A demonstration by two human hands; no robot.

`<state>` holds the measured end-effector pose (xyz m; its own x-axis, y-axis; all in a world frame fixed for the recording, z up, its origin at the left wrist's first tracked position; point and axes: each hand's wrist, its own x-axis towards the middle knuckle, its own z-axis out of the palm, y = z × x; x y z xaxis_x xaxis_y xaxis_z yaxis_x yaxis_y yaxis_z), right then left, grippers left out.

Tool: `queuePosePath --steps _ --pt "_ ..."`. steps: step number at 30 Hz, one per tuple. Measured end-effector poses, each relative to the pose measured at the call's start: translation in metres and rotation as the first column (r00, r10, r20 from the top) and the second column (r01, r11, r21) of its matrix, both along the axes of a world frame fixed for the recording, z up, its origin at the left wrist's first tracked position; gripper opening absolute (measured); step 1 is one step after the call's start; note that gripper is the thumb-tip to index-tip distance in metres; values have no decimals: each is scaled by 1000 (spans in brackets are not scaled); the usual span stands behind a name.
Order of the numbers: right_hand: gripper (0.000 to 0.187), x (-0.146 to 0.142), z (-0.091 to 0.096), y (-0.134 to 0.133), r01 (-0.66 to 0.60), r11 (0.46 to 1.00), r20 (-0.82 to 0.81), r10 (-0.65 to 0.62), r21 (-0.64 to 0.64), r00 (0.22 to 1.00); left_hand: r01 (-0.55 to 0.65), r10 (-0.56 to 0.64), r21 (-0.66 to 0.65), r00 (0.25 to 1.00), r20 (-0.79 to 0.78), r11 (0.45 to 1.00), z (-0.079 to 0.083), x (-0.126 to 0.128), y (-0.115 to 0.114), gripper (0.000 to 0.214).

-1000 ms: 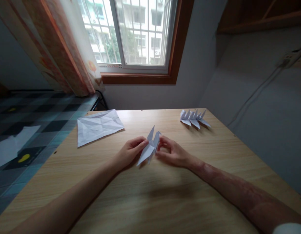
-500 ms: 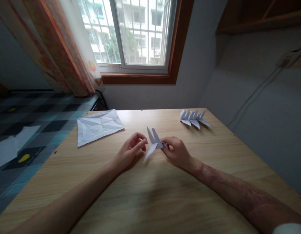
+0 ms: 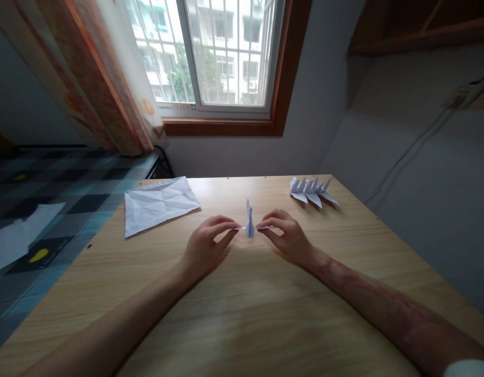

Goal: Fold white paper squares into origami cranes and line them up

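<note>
My left hand [image 3: 209, 244] and right hand [image 3: 288, 239] pinch a crane [image 3: 250, 228] from opposite sides. On the table [image 3: 226, 319]: creased sheet [image 3: 161, 204] far left, crane row [image 3: 307, 190] far right.

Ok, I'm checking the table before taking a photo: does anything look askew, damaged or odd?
Mildly: the creased paper sheet lies askew to the table edges at the far left, one corner seemingly overhanging. No tear or spill shows; the folded paper figure looks intact between the left hand and right hand.

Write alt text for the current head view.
The left hand and right hand pinch opposite sides of a folded white paper figure over a wooden table. Beyond them, a creased sheet lies left and folded figures right.
</note>
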<state>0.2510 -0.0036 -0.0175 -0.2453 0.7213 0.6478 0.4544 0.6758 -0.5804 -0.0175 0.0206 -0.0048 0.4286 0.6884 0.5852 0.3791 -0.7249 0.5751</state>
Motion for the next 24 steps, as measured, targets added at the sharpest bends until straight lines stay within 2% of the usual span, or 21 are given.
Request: queuePosePath --steps 7,18,22,24 --pt "11 5 -3 5 56 998 12 -55 -18 998 -27 37 101 995 -94 995 -3 -7 6 19" --pt "10 12 -8 12 73 996 113 -79 54 990 -55 75 147 988 -133 988 -5 -10 9 19" --pt "10 10 -6 11 69 997 93 -71 18 993 -71 91 150 987 -129 986 -4 -9 8 17" --pt "12 9 -3 10 27 998 40 -25 -50 999 -86 104 146 987 -120 985 -4 -9 8 16"
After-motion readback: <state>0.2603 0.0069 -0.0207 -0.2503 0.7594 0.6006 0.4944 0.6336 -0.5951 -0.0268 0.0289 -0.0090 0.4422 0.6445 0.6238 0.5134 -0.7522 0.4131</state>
